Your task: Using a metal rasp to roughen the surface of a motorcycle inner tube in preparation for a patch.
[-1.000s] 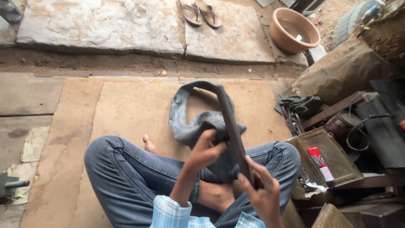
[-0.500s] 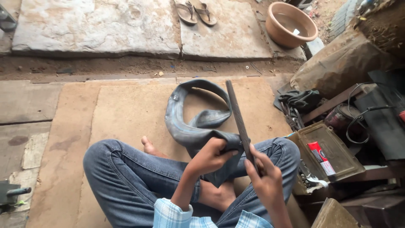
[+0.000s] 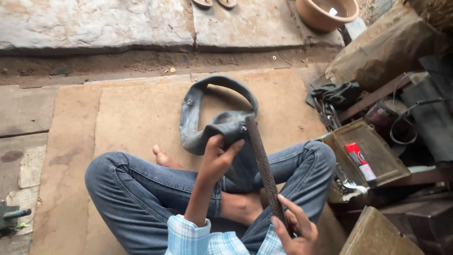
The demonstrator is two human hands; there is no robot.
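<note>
I sit cross-legged in blue jeans on a brown mat. My left hand grips a fold of a flat grey rubber inner tube, whose loop lies on the mat in front of my legs. My right hand holds the near end of a long dark rasp file. The file slants up to the fold of the tube and its far end rests against the rubber just right of my left hand.
A shallow metal tray with a red-and-white tube sits to the right, among tools, cables and wooden boxes. A brown basin and a pair of sandals lie on stone slabs beyond a strip of dirt.
The view has tilted down and closer. My right hand has drawn the file back toward me, so it lies lower along the fold, while my left hand keeps its grip on the tube.
</note>
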